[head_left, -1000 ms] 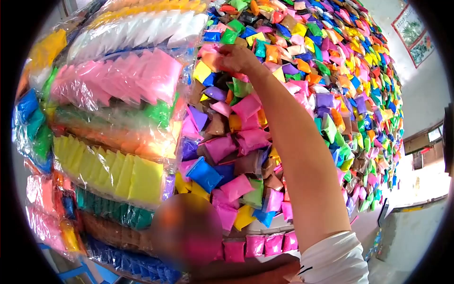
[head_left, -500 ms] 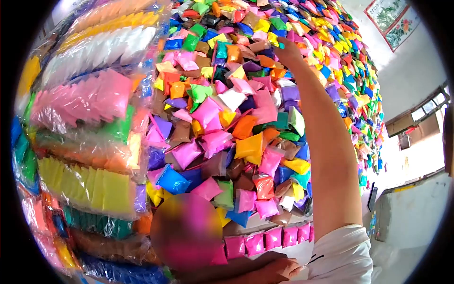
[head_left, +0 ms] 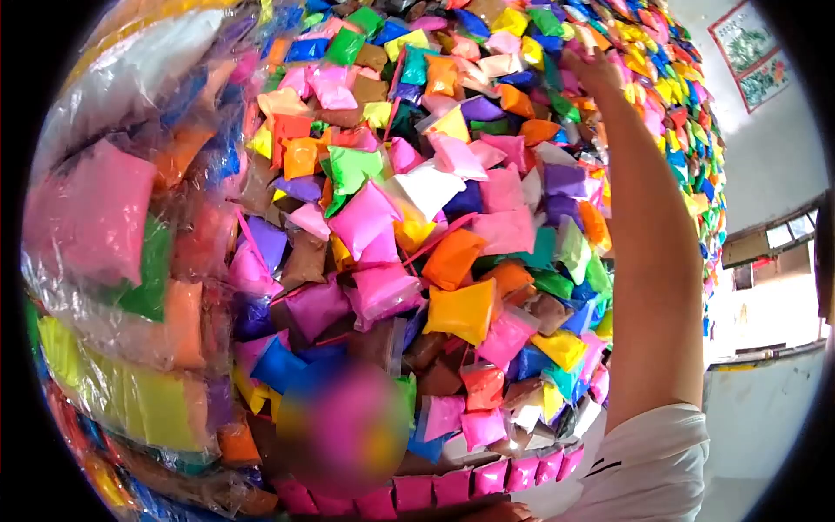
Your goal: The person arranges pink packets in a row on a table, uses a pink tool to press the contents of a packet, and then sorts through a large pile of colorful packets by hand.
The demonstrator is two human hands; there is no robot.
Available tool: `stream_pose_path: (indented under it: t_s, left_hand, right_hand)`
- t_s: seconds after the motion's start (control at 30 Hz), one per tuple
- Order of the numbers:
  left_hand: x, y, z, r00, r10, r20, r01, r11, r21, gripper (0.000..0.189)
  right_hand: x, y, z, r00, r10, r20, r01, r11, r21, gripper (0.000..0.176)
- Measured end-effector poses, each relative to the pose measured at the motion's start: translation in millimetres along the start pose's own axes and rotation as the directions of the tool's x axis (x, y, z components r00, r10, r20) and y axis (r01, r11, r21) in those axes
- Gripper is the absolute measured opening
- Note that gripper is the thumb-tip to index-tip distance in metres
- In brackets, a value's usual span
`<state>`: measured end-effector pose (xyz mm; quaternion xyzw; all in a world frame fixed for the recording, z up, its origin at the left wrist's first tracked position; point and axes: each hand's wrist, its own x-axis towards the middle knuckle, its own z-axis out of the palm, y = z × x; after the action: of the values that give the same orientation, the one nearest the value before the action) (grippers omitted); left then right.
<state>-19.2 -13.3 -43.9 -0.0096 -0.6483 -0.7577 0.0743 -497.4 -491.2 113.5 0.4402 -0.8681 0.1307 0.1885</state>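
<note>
- Right hand (head_left: 593,68) reaches up at 1 o'clock, fingers among the packets (head_left: 452,261); cannot tell whether its grip holds one.
- Packets: small glossy pouches in pink, orange, yellow, green and purple, heaped at centre.
- Bagged stacks (head_left: 113,261) at 9 o'clock.

The right hand (head_left: 591,65) reaches high into a heap of coloured packets (head_left: 452,261).

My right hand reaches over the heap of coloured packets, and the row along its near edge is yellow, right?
No. In the head view the right hand reaches over the heap, but the near-edge row is pink, not yellow.
</note>
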Motion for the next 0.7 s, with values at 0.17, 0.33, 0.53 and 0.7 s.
stream_pose_path:
  t_s: [0.17, 0.33, 0.53, 0.7]
  left_hand:
    - [8, -4, -9, 0.999, -0.021, -0.028, 0.021, 1.0, -0.02, 0.035]
    - [5, -1, 1, 1.0, -0.016, -0.02, 0.016, 1.0, -0.026, 0.036]
    - [-6, 5, 22, 1.0, 0.005, -0.019, -0.005, 1.0, 0.004, 0.037]
    - [-18, 8, 36, 0.998, 0.024, -0.056, -0.022, 0.999, 0.034, 0.038]
  right_hand:
    - [8, 3, 18, 0.996, 0.041, 0.076, -0.049, 0.993, 0.106, 0.084]
    - [-23, -8, -8, 0.999, -0.034, -0.009, 0.035, 0.981, 0.188, 0.051]
    - [-115, -5, -79, 0.993, 0.043, 0.11, -0.115, 0.559, 0.821, 0.039]
    - [-259, 33, -167, 0.926, 0.034, 0.376, -0.378, 0.115, 0.919, 0.039]
